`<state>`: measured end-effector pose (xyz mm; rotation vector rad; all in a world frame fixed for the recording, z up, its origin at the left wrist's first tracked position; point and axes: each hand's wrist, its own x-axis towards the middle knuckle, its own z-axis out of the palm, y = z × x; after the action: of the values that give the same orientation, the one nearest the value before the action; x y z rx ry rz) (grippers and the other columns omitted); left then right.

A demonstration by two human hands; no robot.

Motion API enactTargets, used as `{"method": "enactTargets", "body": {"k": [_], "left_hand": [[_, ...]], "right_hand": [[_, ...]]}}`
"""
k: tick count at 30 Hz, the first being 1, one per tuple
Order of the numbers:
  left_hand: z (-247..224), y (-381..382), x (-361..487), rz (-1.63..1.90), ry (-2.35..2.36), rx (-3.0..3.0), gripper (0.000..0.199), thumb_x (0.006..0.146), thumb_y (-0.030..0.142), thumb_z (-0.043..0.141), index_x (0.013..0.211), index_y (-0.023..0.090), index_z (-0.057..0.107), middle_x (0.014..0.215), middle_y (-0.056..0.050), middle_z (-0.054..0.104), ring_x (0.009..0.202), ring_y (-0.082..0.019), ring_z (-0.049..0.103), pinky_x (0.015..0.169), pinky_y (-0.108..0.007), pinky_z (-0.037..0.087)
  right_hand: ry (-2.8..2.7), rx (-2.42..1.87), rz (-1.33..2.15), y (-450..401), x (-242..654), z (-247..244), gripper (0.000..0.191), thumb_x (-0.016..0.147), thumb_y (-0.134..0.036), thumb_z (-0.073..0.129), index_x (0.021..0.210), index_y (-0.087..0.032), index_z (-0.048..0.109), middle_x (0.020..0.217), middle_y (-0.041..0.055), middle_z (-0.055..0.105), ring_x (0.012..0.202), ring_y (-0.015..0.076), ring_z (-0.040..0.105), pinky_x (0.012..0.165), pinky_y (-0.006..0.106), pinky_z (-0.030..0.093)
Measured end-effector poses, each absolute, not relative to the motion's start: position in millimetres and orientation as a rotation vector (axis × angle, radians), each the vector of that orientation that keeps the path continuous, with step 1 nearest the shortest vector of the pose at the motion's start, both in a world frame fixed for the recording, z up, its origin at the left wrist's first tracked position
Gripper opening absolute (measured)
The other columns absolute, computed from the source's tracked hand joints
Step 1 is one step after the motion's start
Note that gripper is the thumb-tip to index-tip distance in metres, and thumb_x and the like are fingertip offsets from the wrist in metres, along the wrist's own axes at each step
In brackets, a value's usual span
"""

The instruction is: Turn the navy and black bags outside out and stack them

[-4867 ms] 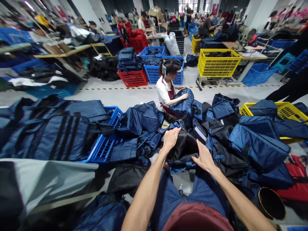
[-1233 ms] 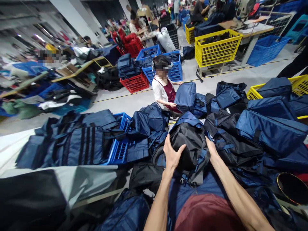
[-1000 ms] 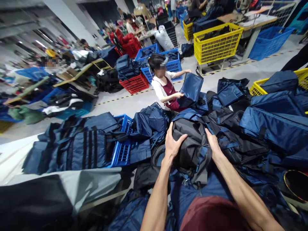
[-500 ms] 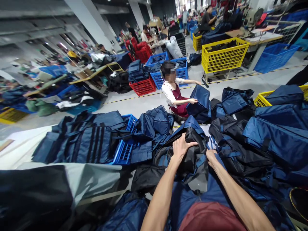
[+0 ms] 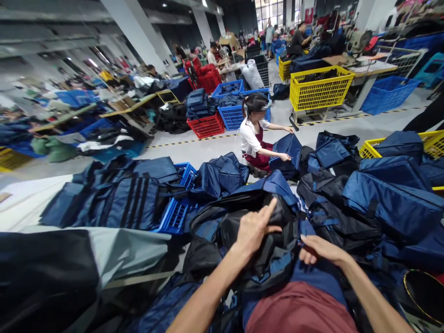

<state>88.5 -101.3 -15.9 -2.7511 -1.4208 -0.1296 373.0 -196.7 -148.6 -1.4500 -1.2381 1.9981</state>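
A black and navy bag (image 5: 243, 222) lies bunched in front of me, its dark inner side showing. My left hand (image 5: 255, 229) is over the black fabric, index finger and thumb stretched out and apart, the other fingers partly hidden. At the bag's right edge, my right hand (image 5: 317, 249) has thumb and fingers pressed together on the navy fabric edge. Navy cloth also lies below the bag, over my lap.
Across from me a person in a maroon apron (image 5: 258, 138) handles a navy piece. Navy bags (image 5: 391, 199) pile up at right. Left are stacked navy pieces (image 5: 121, 199) and a blue crate (image 5: 176, 215). A yellow crate (image 5: 319, 90) stands farther back.
The bag has spread out toward the left and nearer me. My left hand has shifted slightly left, and my right hand has come down and nearer. The other person's navy piece is lower.
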Motion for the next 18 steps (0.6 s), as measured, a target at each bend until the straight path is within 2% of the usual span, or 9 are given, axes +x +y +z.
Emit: {"method": "enactTargets", "body": {"k": [2, 3, 4, 5, 7, 10, 12, 15, 18], "left_hand": [[-47.0, -131.2, 85.3, -0.150, -1.326, -2.783, 0.086, 0.099, 0.044, 0.079, 0.174, 0.035, 0.037, 0.150, -0.010, 0.072, 0.110, -0.025, 0.078, 0.091, -0.032, 0.059], [-63.5, -142.5, 85.8, -0.155, -1.307, -2.786, 0.083, 0.101, 0.032, 0.076, 0.174, 0.035, 0.037, 0.157, -0.009, 0.067, 0.118, -0.025, 0.075, 0.096, -0.034, 0.060], [-79.1, -151.1, 87.7, -0.157, -1.298, -2.786, 0.083, 0.101, 0.022, 0.072, 0.174, 0.035, 0.036, 0.160, -0.008, 0.065, 0.124, -0.026, 0.073, 0.099, -0.035, 0.060], [-92.9, -157.1, 90.7, -0.160, -1.291, -2.790, 0.084, 0.100, 0.013, 0.068, 0.174, 0.036, 0.036, 0.160, -0.006, 0.065, 0.127, -0.026, 0.072, 0.102, -0.037, 0.060], [-112.8, -163.3, 98.6, -0.189, -1.279, -2.807, 0.087, 0.096, 0.003, 0.060, 0.173, 0.036, 0.038, 0.159, -0.005, 0.066, 0.123, -0.025, 0.073, 0.103, -0.039, 0.061], [-123.7, -167.5, 107.2, -0.260, -1.279, -2.855, 0.081, 0.093, 0.000, 0.058, 0.167, 0.034, 0.050, 0.151, -0.007, 0.071, 0.116, -0.025, 0.074, 0.103, -0.042, 0.062], [-122.8, -172.2, 107.2, -0.289, -1.287, -2.910, 0.069, 0.092, 0.003, 0.062, 0.156, 0.030, 0.063, 0.140, -0.010, 0.076, 0.117, -0.027, 0.073, 0.103, -0.042, 0.062], [-117.2, -182.2, 102.3, -0.287, -1.334, -2.913, 0.057, 0.093, 0.006, 0.064, 0.145, 0.027, 0.071, 0.134, -0.011, 0.078, 0.118, -0.030, 0.073, 0.104, -0.045, 0.062], [-109.8, -189.0, 100.2, -0.215, -1.404, -2.775, 0.071, 0.094, 0.002, 0.060, 0.160, 0.027, 0.058, 0.147, -0.012, 0.072, 0.120, -0.031, 0.074, 0.103, -0.047, 0.063]], "right_hand": [[-1.494, -1.580, 1.915, -198.7, 422.0, -138.4, 0.058, 0.077, -0.075, 0.083, 0.091, -0.019, 0.079, 0.081, 0.0094, 0.077, 0.074, 0.0260, 0.074, 0.073, 0.035, 0.061], [-1.527, -1.764, 1.681, -192.9, 441.8, -127.2, 0.051, 0.076, -0.071, 0.083, 0.089, -0.021, 0.080, 0.082, 0.0098, 0.078, 0.078, 0.0293, 0.075, 0.076, 0.038, 0.061], [-1.482, -1.914, 1.375, -183.2, 454.6, -111.9, 0.046, 0.080, -0.067, 0.081, 0.096, -0.024, 0.082, 0.090, 0.0110, 0.080, 0.089, 0.0328, 0.076, 0.082, 0.041, 0.062], [-1.424, -1.989, 1.082, -170.7, 458.3, -93.3, 0.045, 0.085, -0.064, 0.076, 0.110, -0.027, 0.082, 0.104, 0.0122, 0.082, 0.102, 0.0355, 0.076, 0.091, 0.045, 0.062], [-1.482, -1.862, 0.715, -142.6, 436.3, -52.7, 0.058, 0.097, -0.057, 0.065, 0.147, -0.028, 0.069, 0.136, 0.0141, 0.076, 0.128, 0.0357, 0.070, 0.110, 0.050, 0.057], [-2.059, -1.452, 0.367, -109.5, 349.8, -13.5, 0.079, 0.092, -0.044, 0.078, 0.165, -0.027, 0.053, 0.172, 0.0150, 0.047, 0.159, 0.0368, 0.042, 0.131, 0.055, 0.036], [-2.397, -1.270, 0.242, -96.0, 287.6, -15.5, 0.096, 0.081, -0.032, 0.090, 0.168, -0.026, 0.049, 0.181, 0.0169, 0.030, 0.167, 0.0428, 0.026, 0.133, 0.058, 0.031], [-2.669, -1.254, 0.113, -79.3, 231.3, -45.1, 0.085, 0.083, -0.016, 0.081, 0.163, -0.019, 0.055, 0.178, 0.0223, 0.034, 0.165, 0.0447, 0.029, 0.132, 0.060, 0.027], [-2.682, -1.285, -0.080, -55.8, 227.8, -63.8, 0.074, 0.091, -0.007, 0.062, 0.164, -0.014, 0.051, 0.170, 0.0231, 0.045, 0.159, 0.0406, 0.037, 0.130, 0.059, 0.025]]}}
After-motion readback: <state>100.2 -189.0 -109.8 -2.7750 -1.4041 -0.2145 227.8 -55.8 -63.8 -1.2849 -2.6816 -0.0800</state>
